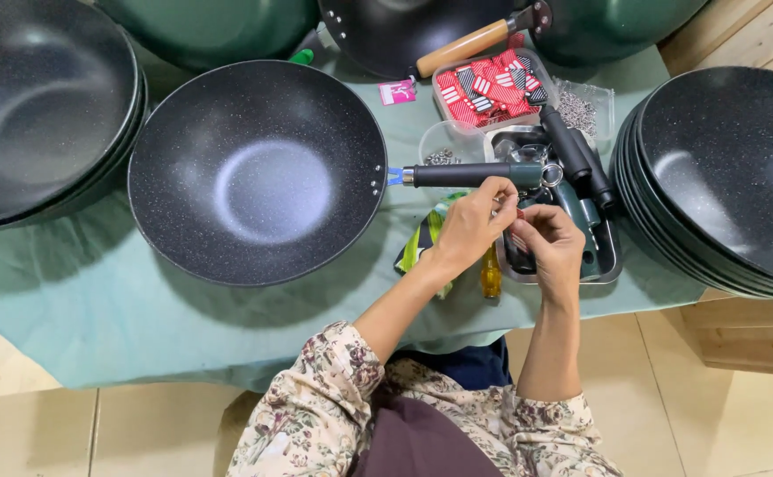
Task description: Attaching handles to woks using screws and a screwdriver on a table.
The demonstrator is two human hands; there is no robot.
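While the speckled black wok (258, 172) lies on the green-clothed table (95, 300), left hand (470, 228) pinches near its matte handle (470, 174) end; right hand (550, 247) fingers curl together over the metal tray (612, 256), grip contents unclear.

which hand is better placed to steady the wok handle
Left hand: its fingertips already sit at the end of the wok handle by the metal ring. The right hand is lower, over the tray.

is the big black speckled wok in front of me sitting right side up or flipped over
Right side up: the black speckled wok shows its hollow, shiny inside, with its dark handle pointing toward the left hand.
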